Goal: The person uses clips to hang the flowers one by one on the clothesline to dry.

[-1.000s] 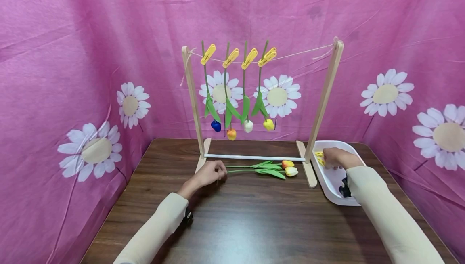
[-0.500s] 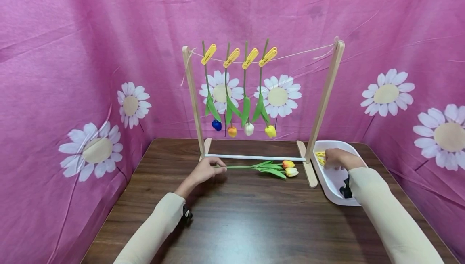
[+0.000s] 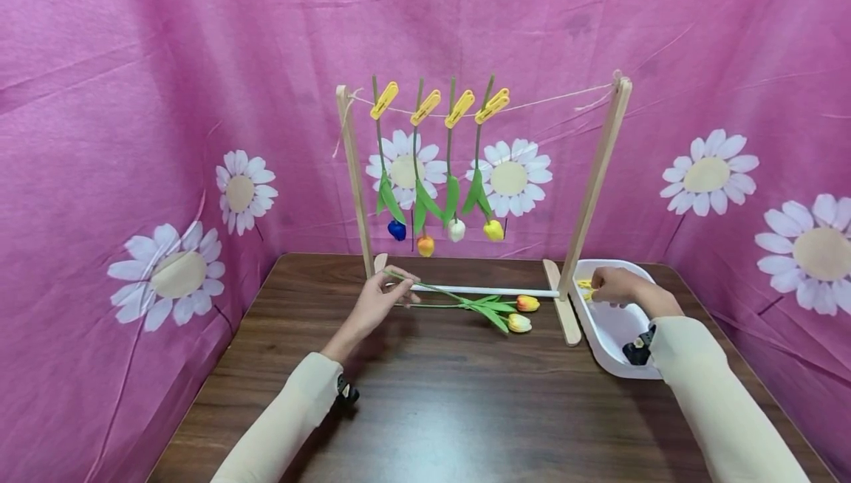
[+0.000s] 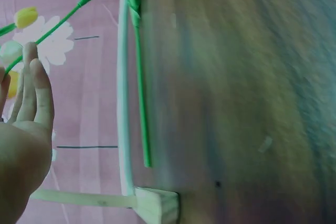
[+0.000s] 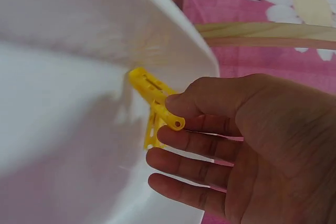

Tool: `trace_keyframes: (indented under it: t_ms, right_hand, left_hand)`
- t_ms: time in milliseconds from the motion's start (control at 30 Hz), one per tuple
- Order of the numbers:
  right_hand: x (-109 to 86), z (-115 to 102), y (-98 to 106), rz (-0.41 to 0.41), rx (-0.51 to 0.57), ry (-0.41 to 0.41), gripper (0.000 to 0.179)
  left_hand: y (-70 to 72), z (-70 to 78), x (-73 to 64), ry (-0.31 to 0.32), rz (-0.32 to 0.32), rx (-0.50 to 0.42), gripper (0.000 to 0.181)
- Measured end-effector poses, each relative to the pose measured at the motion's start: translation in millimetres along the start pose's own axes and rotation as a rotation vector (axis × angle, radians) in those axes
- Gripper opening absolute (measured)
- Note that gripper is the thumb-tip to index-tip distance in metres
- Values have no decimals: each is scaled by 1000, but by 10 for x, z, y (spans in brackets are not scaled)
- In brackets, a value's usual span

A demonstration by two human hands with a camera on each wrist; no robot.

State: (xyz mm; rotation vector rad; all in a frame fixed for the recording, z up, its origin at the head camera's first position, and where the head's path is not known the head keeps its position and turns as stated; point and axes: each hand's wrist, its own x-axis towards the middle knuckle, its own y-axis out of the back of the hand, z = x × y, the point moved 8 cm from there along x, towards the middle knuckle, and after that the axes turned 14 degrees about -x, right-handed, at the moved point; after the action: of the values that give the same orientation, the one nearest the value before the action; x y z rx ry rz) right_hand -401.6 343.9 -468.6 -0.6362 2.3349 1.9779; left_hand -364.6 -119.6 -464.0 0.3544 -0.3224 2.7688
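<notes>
Head view: four mixed-colour artificial tulips [image 3: 452, 199] hang pegged — two others [image 3: 519, 323] unhung, left hand [image 3: 377, 302] pinching one green stem [image 3: 435, 289], right hand [image 3: 625, 289] a yellow plastic clothespin [image 5: 144, 83]

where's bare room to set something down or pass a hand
Free: the table between the sleeves; the gap between the hanging yellow tulip and right post. Crowded: around the left hand and lower tulips, and inside the tray at the right hand.

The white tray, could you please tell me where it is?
In the head view, the white tray sits on the right side of the table, beside the wooden stand, partly under the right hand.
</notes>
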Motion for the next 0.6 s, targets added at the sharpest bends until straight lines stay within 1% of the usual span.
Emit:
trace_keyframes:
  t_ms: [67,133,233,300,367,433,467,500,600]
  right_hand:
    - [-10,-12,29,25,24,9,22]
    - [-17,-18,63,57,48,14,22]
    - [-36,-14,119,107,80,2,27]
    - [-44,-3,150,136,107,-3,31]
    - [-61,-12,187,166,143,-1,34]
    - [-81,-38,228,202,191,19,36]
    - [-87,-46,243,223,205,31,35]
    - [-102,-64,264,242,216,44,35]
    - [-147,-95,328,300,217,59,36]
  left_hand:
    - [-72,52,8,-35,-55,-43,26]
    - [-140,87,14,-47,-101,-93,29]
    - [-208,110,22,-37,-129,-149,29]
    - [-238,127,31,-40,-114,-177,21]
    - [-261,138,41,-38,-83,-191,20]
    - [-281,159,50,-43,-46,-194,24]
    - [-292,169,57,-47,-29,-196,23]
    - [-303,184,61,-49,-17,-188,26]
    - [-352,235,77,-79,-32,-166,26]
